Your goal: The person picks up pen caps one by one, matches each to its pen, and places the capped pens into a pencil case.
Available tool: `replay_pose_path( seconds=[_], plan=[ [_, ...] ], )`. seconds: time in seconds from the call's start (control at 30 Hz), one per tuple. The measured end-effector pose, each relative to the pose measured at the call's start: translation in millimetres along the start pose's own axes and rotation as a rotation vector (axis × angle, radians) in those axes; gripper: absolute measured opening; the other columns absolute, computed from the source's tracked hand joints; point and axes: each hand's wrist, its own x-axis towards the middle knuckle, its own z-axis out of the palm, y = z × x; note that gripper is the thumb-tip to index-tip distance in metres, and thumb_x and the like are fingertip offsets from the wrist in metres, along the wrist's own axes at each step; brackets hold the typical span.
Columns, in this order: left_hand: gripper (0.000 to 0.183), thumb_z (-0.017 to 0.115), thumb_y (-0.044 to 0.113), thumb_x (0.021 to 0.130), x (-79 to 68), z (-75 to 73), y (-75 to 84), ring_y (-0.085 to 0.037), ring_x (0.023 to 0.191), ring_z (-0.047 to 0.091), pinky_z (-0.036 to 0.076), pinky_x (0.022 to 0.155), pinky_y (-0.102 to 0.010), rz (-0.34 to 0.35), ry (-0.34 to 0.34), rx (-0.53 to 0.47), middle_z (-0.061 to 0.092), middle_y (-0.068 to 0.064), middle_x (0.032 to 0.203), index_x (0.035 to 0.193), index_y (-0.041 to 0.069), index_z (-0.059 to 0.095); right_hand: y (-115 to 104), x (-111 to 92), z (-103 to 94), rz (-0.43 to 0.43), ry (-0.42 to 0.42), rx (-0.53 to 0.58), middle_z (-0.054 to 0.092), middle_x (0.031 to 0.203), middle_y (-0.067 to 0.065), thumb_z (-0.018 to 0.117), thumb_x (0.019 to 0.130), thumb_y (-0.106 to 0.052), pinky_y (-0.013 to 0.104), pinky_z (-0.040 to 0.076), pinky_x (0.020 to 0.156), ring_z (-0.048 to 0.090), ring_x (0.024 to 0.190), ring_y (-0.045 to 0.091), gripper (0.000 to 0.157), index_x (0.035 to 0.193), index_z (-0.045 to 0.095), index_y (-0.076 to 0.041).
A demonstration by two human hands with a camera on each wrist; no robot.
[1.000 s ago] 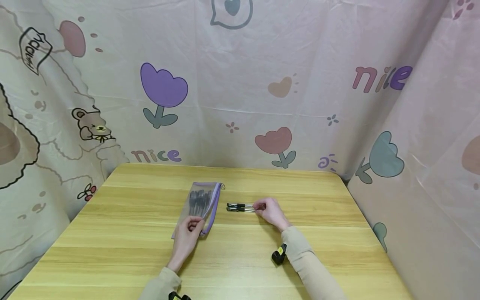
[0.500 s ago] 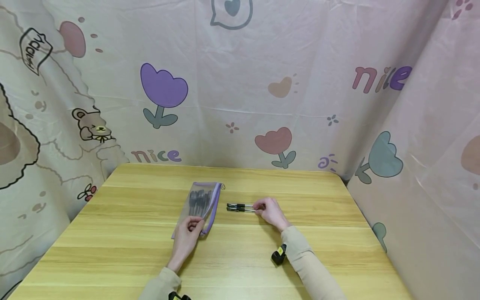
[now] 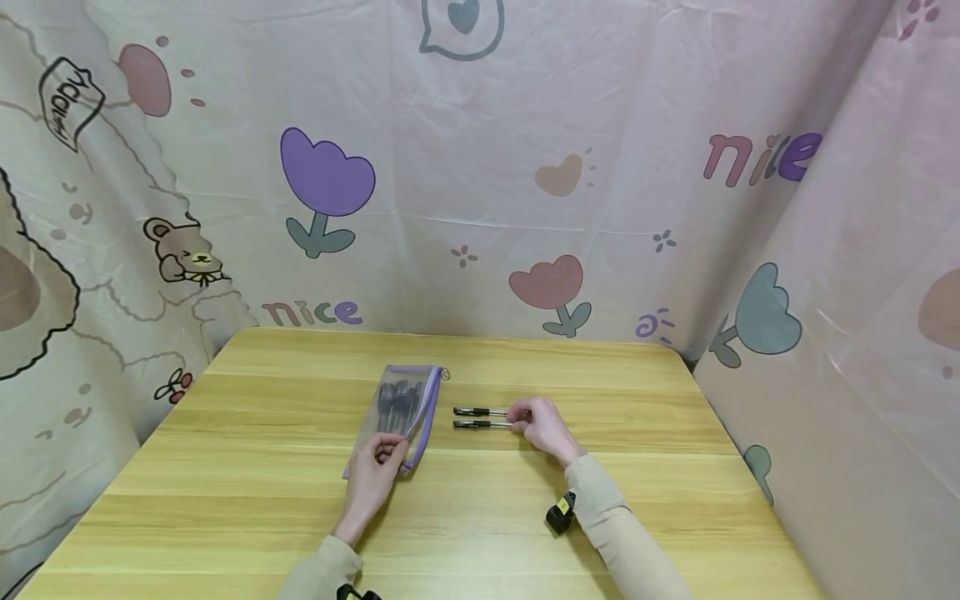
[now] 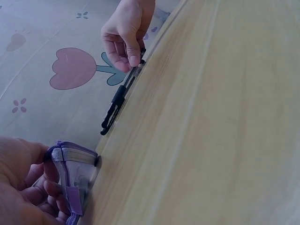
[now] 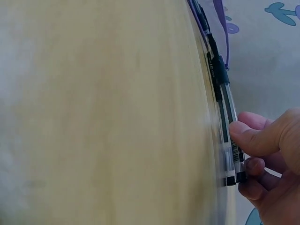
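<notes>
A translucent pencil case with purple edging lies left of centre in the head view, several dark pens showing through it. My left hand pinches the upper edge of its zip side, and the zip edges stand apart there. To the right of the case are two black-gripped clear gel pens, lying side by side with their caps' ends toward it. Between thumb and fingers, my right hand pinches the rear end of the far pen. The near pen lies beside it, its rear end close to my fingers.
The wood-grain table runs out to a patterned cloth at the back and both sides. A black-and-yellow wrist device hangs by the right sleeve, and another sits by the left sleeve.
The two pens, earlier close against each other, now have a wider gap between them in the head view. My right hand has shifted very slightly; the left hand and case stay put.
</notes>
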Motion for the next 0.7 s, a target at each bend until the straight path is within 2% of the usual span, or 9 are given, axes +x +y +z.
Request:
replay_pose_path(
  seconds=[0.13, 0.43, 0.7],
  plan=[
    [0.012, 0.069, 0.005, 0.093, 0.5, 0.5, -0.1, 0.001, 0.066, 0.054, 0.046, 0.063, -0.014, -0.002, 0.004, 0.001, 0.073, -0.015, 0.084, 0.100, -0.004, 0.070, 0, -2, -0.8, -0.005, -0.019, -0.002, 0.075, 0.092, 0.005, 0.072, 0.082, 0.007, 0.026, 0.051, 0.075, 0.061, 0.080, 0.011, 0.017, 0.090, 0.075, -0.008],
    [0.014, 0.068, 0.008, 0.094, -0.3, -0.3, 0.9, 0.000, 0.068, 0.054, 0.045, 0.063, -0.014, -0.014, -0.012, -0.003, 0.073, -0.014, 0.086, 0.102, -0.003, 0.069, -3, -4, -5.2, -0.043, -0.054, 0.026, 0.075, 0.093, 0.009, 0.069, 0.082, 0.012, 0.021, 0.051, 0.073, 0.065, 0.081, 0.016, 0.019, 0.094, 0.074, -0.002],
    [0.014, 0.068, 0.007, 0.094, -0.3, 0.0, 0.5, 0.001, 0.068, 0.053, 0.045, 0.064, -0.015, -0.020, -0.011, -0.005, 0.072, -0.014, 0.086, 0.102, -0.003, 0.069, -10, -7, -8.8, -0.049, -0.083, -0.014, 0.076, 0.094, 0.007, 0.067, 0.082, 0.012, 0.021, 0.047, 0.071, 0.057, 0.077, 0.010, 0.023, 0.095, 0.076, -0.005]
  ],
)
